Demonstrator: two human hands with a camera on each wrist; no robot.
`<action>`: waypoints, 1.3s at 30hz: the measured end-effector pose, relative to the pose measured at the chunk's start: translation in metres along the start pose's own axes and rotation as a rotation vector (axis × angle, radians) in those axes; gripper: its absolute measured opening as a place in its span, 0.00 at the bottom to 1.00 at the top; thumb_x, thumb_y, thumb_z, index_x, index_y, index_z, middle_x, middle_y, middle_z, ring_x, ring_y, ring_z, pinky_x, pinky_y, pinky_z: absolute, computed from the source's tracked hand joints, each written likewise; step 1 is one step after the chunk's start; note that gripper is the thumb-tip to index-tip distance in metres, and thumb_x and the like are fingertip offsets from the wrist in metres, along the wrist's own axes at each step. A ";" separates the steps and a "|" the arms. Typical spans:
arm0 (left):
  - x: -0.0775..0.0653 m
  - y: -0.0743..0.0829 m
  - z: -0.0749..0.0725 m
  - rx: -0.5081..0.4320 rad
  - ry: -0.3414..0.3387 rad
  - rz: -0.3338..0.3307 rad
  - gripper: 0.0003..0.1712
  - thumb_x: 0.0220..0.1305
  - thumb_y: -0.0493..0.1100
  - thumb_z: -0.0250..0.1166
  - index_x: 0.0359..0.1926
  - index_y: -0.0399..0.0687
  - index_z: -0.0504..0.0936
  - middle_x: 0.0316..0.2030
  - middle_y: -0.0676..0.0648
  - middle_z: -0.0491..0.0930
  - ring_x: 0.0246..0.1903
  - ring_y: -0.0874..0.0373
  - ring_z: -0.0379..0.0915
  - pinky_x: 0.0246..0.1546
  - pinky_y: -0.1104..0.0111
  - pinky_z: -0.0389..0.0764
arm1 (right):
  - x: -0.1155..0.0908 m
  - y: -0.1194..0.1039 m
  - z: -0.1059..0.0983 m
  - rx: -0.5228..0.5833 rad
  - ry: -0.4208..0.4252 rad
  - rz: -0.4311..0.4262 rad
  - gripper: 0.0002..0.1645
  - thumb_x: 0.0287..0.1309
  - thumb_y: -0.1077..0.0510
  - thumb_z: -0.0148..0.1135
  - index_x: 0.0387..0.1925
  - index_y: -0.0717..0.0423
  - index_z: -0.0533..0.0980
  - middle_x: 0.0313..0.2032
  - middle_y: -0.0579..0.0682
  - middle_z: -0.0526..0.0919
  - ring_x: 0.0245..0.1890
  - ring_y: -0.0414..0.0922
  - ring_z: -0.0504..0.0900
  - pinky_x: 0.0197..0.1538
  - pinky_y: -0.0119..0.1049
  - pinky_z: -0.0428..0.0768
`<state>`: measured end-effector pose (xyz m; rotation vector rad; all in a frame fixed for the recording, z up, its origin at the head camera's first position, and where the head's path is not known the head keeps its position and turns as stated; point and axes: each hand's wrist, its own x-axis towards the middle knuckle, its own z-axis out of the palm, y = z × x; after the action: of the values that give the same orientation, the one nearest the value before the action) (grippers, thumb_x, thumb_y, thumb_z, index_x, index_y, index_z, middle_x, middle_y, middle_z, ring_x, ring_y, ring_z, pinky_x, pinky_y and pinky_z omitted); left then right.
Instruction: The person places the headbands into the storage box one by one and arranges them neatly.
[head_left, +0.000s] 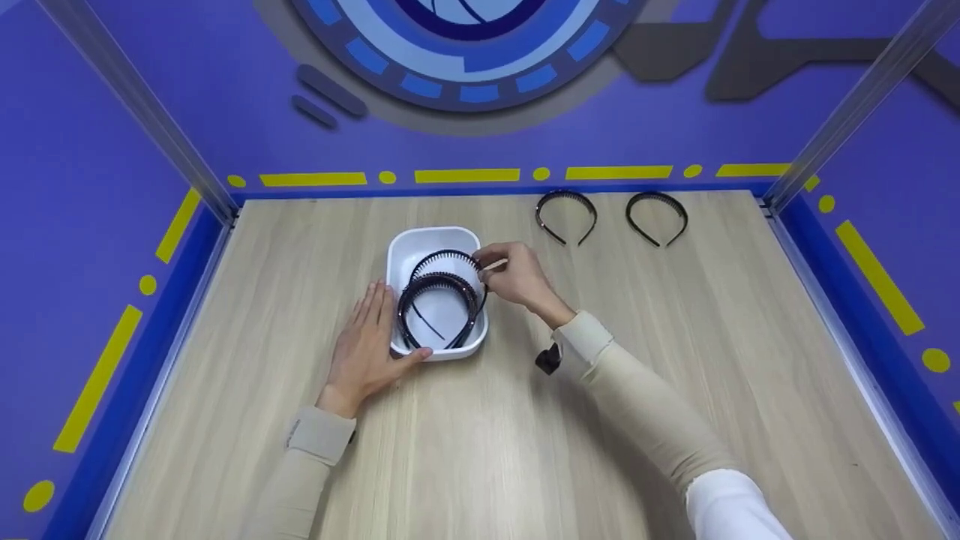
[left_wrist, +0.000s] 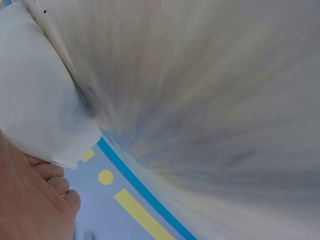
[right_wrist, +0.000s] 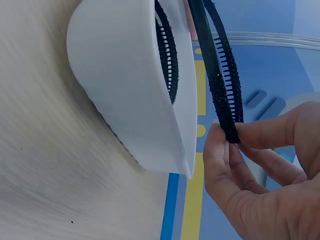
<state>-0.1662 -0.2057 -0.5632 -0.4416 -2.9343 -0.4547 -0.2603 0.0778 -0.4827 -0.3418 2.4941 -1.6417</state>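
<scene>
My right hand [head_left: 517,277] pinches a black toothed headband [right_wrist: 220,85] between thumb and fingers, over the right side of a white plastic tub [head_left: 407,244]. Inside the tub lie more dark headbands [head_left: 406,319], overlapping so that their number is hard to tell. In the right wrist view, the held headband stands apart from the tub's rim. Against the tub's left side rests my left hand [head_left: 365,349], its fingers straight and its thumb at the near rim. The left wrist view shows these fingers [left_wrist: 57,186] beside the tub's outer wall.
Two black headbands, a left one [head_left: 541,217] and a right one [head_left: 685,214], lie separately near the table's back edge, right of the tub. Blue panels with yellow marks [head_left: 465,175] enclose the wooden table [head_left: 480,450] at the back and sides.
</scene>
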 end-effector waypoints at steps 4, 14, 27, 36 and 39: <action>0.000 0.000 -0.001 -0.007 -0.005 -0.003 0.73 0.62 0.82 0.60 0.84 0.31 0.47 0.85 0.32 0.45 0.85 0.41 0.39 0.87 0.52 0.46 | 0.000 0.000 0.003 -0.017 0.001 -0.005 0.19 0.59 0.73 0.64 0.52 0.65 0.87 0.46 0.61 0.92 0.43 0.55 0.93 0.42 0.35 0.92; 0.001 0.000 -0.002 -0.027 0.011 -0.006 0.73 0.61 0.82 0.62 0.84 0.31 0.48 0.84 0.31 0.48 0.85 0.41 0.40 0.87 0.53 0.46 | 0.002 0.000 0.013 -0.089 -0.006 -0.057 0.20 0.57 0.72 0.62 0.50 0.64 0.88 0.44 0.59 0.93 0.44 0.56 0.93 0.44 0.36 0.92; -0.001 0.000 -0.002 -0.018 0.015 0.002 0.73 0.61 0.82 0.61 0.84 0.30 0.48 0.84 0.31 0.48 0.85 0.41 0.42 0.86 0.51 0.48 | 0.001 0.001 0.024 -0.112 -0.021 -0.072 0.21 0.56 0.75 0.62 0.50 0.66 0.88 0.45 0.63 0.92 0.43 0.57 0.93 0.45 0.37 0.93; 0.000 0.000 -0.002 -0.010 -0.003 -0.006 0.73 0.62 0.82 0.61 0.84 0.31 0.47 0.84 0.32 0.47 0.85 0.41 0.40 0.87 0.52 0.47 | -0.001 -0.001 0.030 -0.149 -0.033 -0.065 0.19 0.58 0.72 0.65 0.51 0.67 0.87 0.45 0.62 0.92 0.43 0.55 0.94 0.44 0.36 0.93; -0.001 0.001 -0.001 -0.012 0.000 -0.004 0.73 0.62 0.81 0.61 0.84 0.31 0.47 0.84 0.31 0.47 0.85 0.42 0.40 0.87 0.53 0.47 | -0.001 0.000 0.031 -0.154 -0.033 -0.072 0.18 0.58 0.72 0.65 0.50 0.68 0.87 0.43 0.63 0.92 0.42 0.56 0.94 0.43 0.35 0.93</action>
<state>-0.1650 -0.2057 -0.5619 -0.4373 -2.9348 -0.4730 -0.2518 0.0503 -0.4951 -0.4769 2.6190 -1.4588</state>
